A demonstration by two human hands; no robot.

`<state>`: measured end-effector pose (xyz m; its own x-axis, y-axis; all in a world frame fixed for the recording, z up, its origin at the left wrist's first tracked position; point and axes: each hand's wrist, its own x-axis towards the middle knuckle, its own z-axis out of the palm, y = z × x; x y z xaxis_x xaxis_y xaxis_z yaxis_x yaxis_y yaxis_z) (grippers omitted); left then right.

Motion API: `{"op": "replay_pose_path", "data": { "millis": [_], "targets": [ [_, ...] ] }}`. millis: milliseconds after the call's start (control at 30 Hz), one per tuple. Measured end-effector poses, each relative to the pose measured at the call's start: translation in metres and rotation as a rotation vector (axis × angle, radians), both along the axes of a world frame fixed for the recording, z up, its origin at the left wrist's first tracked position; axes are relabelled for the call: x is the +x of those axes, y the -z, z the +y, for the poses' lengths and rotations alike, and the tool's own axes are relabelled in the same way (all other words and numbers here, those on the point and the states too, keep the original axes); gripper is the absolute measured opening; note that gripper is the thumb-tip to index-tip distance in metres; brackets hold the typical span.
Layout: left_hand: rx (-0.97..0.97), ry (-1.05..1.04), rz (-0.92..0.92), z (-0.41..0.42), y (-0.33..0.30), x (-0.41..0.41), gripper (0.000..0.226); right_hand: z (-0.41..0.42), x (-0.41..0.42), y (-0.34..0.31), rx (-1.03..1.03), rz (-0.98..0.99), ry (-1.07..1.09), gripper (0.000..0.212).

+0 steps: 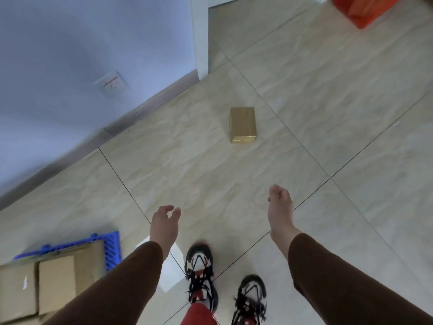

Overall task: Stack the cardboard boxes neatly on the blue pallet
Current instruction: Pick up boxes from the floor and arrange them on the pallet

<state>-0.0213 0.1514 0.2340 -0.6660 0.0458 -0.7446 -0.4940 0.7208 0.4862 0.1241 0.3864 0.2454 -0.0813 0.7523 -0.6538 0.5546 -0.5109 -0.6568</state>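
Lying alone on the tiled floor [304,113], a small cardboard box [242,124] sits well ahead of both hands. The left hand [164,225] and right hand [280,207] hang empty, fingers loosely curled. Stacked boxes [46,280] rest on the blue pallet [112,249] at lower left.

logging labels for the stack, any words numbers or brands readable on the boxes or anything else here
No text can be read in this view.
Lone cardboard box on the floor: no print visible.
Boxes on the blue pallet: one stacked box has a small white sticker, too blurred to read.
Wall socket: red marks only, not legible.
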Motion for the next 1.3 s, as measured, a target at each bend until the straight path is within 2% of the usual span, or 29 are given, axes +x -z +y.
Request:
{"op": "replay_pose_path", "data": {
  "millis": [200,367,533,667,767,867,1033,1167,1300],
  "targets": [
    [-0.027,0.079,-0.038,0.08,0.025,-0.043,0.04,0.087,-0.03,0.033,-0.046,0.001,0.02,0.032],
    [-0.026,0.218,-0.015,0.151,0.06,-0.093,0.046,0.165,-0.065,0.069,-0.05,-0.065,-0.067,0.046],
    [-0.102,0.393,0.208,0.222,0.113,-0.153,0.062,0.224,-0.105,0.116,0.024,-0.146,-0.211,0.061],
    [-0.078,0.458,0.345,0.285,0.165,-0.176,0.064,0.245,-0.145,0.17,0.018,-0.142,-0.256,0.065],
    [0.04,0.41,0.234,0.328,0.209,-0.174,0.063,0.244,-0.178,0.214,-0.058,-0.098,-0.271,0.063],
    [0.159,0.28,-0.022,0.36,0.239,-0.162,0.061,0.241,-0.199,0.247,-0.157,-0.054,-0.291,0.063],
    [0.274,0.058,-0.3,0.369,0.234,-0.137,0.062,0.227,-0.209,0.253,-0.376,0.003,-0.186,0.056],
    [0.322,-0.06,-0.309,0.341,0.189,-0.13,0.061,0.201,-0.205,0.205,-0.346,0.061,-0.224,0.045],
    [0.381,-0.109,-0.217,0.292,0.127,-0.118,0.058,0.159,-0.2,0.143,-0.287,0.129,-0.298,0.048]
  ]
}}
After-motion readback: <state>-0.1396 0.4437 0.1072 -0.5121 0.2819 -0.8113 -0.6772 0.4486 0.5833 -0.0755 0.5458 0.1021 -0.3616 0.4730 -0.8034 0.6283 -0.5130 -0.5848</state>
